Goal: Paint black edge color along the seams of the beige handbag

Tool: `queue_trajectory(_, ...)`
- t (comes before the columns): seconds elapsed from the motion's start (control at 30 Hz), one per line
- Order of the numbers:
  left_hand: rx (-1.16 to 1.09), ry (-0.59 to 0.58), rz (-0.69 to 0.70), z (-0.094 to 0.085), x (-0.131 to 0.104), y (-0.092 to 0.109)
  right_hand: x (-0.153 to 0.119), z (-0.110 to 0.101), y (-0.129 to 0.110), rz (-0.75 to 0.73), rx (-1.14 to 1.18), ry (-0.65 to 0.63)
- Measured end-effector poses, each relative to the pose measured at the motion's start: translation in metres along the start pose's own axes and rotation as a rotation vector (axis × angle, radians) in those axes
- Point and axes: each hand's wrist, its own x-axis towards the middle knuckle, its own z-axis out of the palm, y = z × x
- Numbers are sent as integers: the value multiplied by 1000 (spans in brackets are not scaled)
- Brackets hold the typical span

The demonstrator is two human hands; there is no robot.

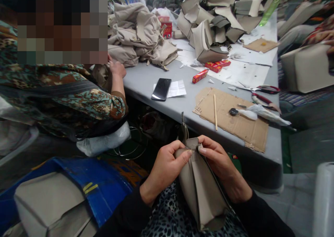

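A beige-grey leather bag piece [206, 190] rests upright over my lap, its narrow end pointing toward the table. My left hand [167, 167] pinches its upper left edge between thumb and fingers, beside a thin upright strap [184, 127]. At the upper right edge, next to a small grey tab [192, 143], my right hand [224, 165] grips the same piece with thumb and fingertips. Both hands are close together, with the tab between them.
On the grey table [180, 110] lie a phone [161, 89], cardboard [235, 120] with a wooden stick [215, 112], scissors [264, 89], red boxes and bag piles. A person sits at the left; another's hand holds a bag [305, 68] at right. A blue container [104, 185] stands lower left.
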Motion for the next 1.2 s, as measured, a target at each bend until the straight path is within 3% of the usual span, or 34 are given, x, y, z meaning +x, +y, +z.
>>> queue_trajectory(0.27, 54, 69, -11, -4, -12, 4, -1, -1, 3, -2, -26, -17)
queue_trajectory(0.57, 99, 172, 84, -2, -28, 6, -1, 9, -6, -14, -138, -89)
queue_trajectory(0.77, 86, 165, 131, -2, -30, 7, -2, 6, -8, -15, -199, -110)
queue_trajectory(1.0, 16, 95, 252, -8, -45, 12, -11, 20, -32, -73, -338, -210)
queue_trajectory(1.2, 3, 79, 255, -12, -52, 13, -12, 22, -36, -133, -422, -291)
